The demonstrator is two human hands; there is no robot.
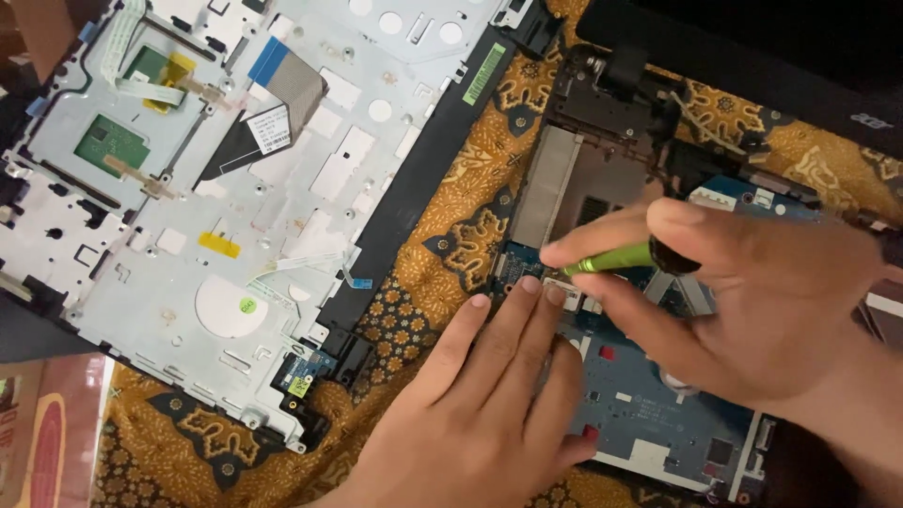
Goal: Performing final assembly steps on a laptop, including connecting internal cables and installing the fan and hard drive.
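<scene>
My right hand (752,301) grips a green-handled screwdriver (616,261), its tip pointing left at the edge of a blue laptop motherboard (649,404). My left hand (480,395) lies flat with its fingers pressed on the board's left edge, just under the screwdriver tip. The board sits in the black laptop base (611,103) on a patterned brown cloth (451,216).
The removed upper case of the laptop (216,188) lies upside down at the left, showing its metal plate, ribbon cables and small green boards. A dark laptop lid (781,47) fills the top right. A reddish box (47,433) sits at the bottom left.
</scene>
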